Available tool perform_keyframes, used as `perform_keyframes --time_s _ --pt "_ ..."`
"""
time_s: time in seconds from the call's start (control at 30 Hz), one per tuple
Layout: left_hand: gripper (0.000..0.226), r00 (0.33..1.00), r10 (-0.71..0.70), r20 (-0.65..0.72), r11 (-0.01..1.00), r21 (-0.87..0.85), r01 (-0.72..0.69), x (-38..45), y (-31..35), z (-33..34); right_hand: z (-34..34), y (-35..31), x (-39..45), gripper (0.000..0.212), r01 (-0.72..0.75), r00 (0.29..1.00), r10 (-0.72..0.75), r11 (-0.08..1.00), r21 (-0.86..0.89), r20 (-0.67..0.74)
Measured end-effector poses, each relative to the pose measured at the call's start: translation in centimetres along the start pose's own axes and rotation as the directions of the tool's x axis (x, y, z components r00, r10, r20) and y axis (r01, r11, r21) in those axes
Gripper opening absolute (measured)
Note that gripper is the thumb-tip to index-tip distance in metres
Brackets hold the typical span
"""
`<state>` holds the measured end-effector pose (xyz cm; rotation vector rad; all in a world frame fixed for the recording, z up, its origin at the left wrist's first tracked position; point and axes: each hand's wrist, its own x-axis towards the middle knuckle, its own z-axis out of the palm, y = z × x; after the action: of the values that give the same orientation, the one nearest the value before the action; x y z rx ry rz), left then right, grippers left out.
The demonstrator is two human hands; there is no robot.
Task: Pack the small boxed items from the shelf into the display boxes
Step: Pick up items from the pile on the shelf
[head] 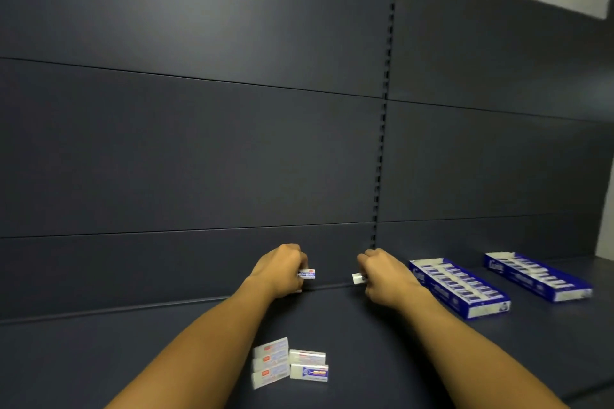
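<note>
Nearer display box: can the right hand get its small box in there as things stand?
Probably yes. The right hand pinches a small box just left of the nearer display box, with bare shelf between. The rows look almost full, though; I cannot see a free slot.

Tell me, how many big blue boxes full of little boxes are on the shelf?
2. The nearer display box lies on the shelf just right of the right hand. The farther display box lies beyond it, further right. Others may lie out of view.
</note>
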<state>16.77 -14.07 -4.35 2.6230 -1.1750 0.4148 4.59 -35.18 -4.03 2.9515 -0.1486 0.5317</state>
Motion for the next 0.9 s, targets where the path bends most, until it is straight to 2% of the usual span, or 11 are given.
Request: perform_keyframes --time_s 0.2,0.4,0.53,0.9 --pt "0.018 0.999 0.034 -0.037 0.999 0.020 -0.033 1.2 5.8 0.4 -1.7 4.6 -3.8 0.017 -0.115 0.993 0.115 0.993 0.039 -0.001" --pt "0.017 0.997 0.052 -0.049 0.998 0.022 -0.051 1.8 12.3 0.9 -3.6 9.4 -8.2 0.020 -0.169 0.985 0.170 0.985 0.045 -0.027" --pt "0.019 0.997 0.070 -0.039 0.997 0.023 -0.069 1.9 17.2 1.4 -4.4 12.8 -11.6 0.016 -0.185 0.982 0.185 0.982 0.032 -0.027" --pt "0.013 0.995 0.094 -0.042 0.995 0.018 -0.093 1.4 30.1 3.7 -6.2 22.0 -21.3 0.030 -0.186 0.982 0.186 0.983 -0.002 0.011"
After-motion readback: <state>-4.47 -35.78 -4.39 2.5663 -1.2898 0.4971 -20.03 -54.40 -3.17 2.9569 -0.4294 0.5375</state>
